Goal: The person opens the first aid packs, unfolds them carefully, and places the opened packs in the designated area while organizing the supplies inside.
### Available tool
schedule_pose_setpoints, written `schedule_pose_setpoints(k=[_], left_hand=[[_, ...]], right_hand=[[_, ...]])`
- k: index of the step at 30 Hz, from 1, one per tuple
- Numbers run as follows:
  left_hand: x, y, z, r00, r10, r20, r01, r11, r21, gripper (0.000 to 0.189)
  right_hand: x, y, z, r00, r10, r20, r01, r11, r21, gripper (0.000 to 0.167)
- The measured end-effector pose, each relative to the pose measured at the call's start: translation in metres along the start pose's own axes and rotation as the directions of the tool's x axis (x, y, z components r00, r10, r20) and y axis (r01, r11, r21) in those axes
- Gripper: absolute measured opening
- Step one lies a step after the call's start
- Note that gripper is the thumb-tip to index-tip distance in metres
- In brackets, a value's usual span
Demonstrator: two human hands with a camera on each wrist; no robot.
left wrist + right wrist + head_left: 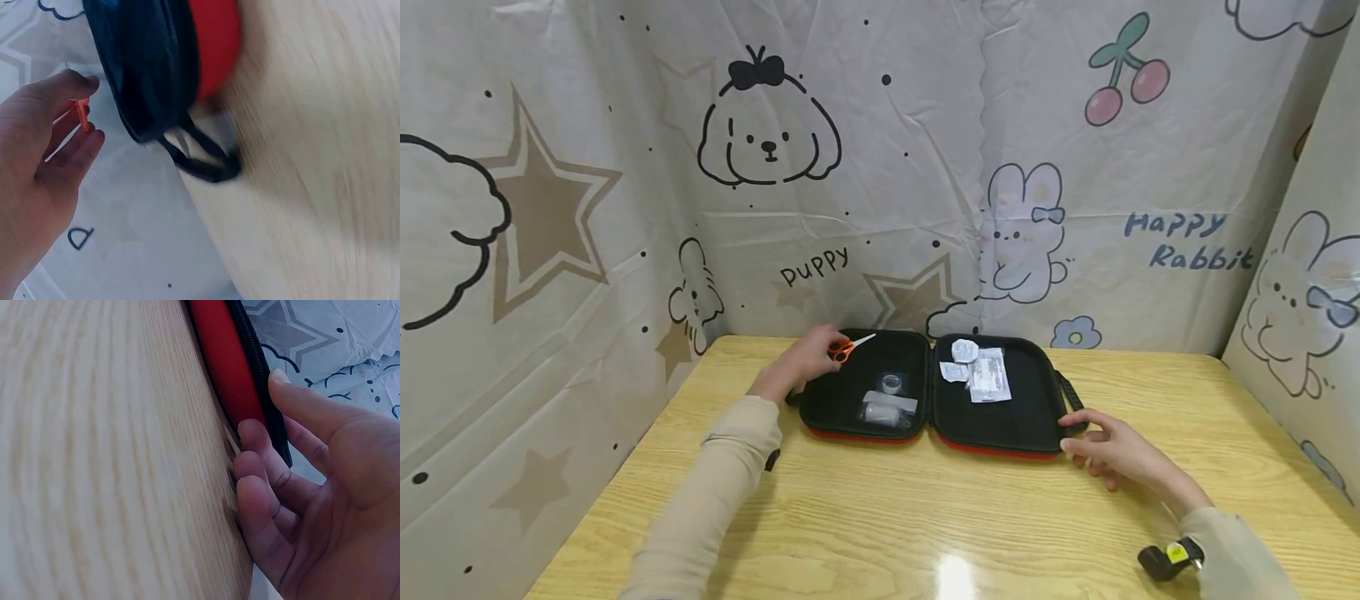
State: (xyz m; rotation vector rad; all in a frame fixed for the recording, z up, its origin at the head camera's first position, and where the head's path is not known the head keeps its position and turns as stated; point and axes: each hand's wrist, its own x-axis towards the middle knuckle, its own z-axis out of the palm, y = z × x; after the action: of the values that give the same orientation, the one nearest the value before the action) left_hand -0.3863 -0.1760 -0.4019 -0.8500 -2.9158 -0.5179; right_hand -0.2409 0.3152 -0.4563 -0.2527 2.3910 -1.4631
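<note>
While a pale curtain (917, 167) printed with stars, a puppy and rabbits hung behind the wooden table (850, 517), the left hand (805, 357), in a beige sleeve (711, 483), pinched the orange handles of a pair of scissors (842, 352) between thumb and fingers. The scissors were at the far left corner of an open black case (835, 396) with red outer sides, their blades pointing right and slightly away. A black carry loop (203, 165) stuck out from the case's left end in the left wrist view. Further right, in the same half, lay a small tape roll (891, 383), a flat white packet (895, 402) and a wrapped white roll (882, 414). Past the hinge, the other half held three white sachets (990, 377), near one another. At the right end, by a black strap (1069, 392), was the right hand (1112, 450), its thumb at the case's rim and its fingers bent beside the red side; whether it gripped the case, I could not tell. A black device (1165, 562) sat at that wrist.
</note>
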Motion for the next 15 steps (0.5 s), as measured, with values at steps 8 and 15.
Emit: schedule_pose_setpoints(k=[8,15], left_hand=[[-0.019,-0.017,-0.011,0.993,-0.066,0.102,0.065,0.998,0.013,0.043],[-0.027,-0.025,-0.009,0.987,-0.077,0.142,0.082,0.996,-0.028,0.042]], right_hand=[[0.000,0.000,0.000,1.000,-0.002,0.007,0.002,1.000,0.003,0.055],[0.000,0.001,0.001,1.000,0.002,0.001,-0.002,1.000,0.006,0.056]])
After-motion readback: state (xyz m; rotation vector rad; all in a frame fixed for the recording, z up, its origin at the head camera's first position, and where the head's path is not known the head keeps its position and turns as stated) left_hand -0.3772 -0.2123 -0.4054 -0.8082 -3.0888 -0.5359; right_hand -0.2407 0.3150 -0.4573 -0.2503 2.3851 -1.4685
